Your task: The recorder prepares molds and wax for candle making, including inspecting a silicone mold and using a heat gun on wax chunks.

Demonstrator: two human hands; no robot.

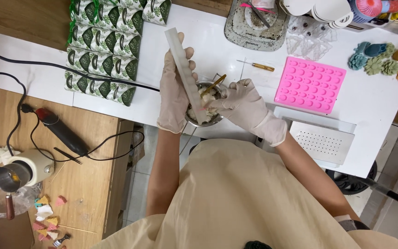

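**Now scraping a white bar over a metal bowl**

Centrally in the frame, the gloved left hand (175, 90) is gripping a long white bar (186, 74), fingers wrapped fully around it, its lower end dipping into the metal bowl (203, 110) of white chunks. Just right of it, the gloved right hand (240, 103) is curling closed over the bowl, pinching something small. A pink mould (310, 85) is lying to the right.

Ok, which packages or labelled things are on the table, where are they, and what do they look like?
Small boxes: rows at the white table's far left, wedge-shaped, white and dark green with a leaf pattern.
Scale: top centre, grey, with printing too small to make out.
No screens or signs show.
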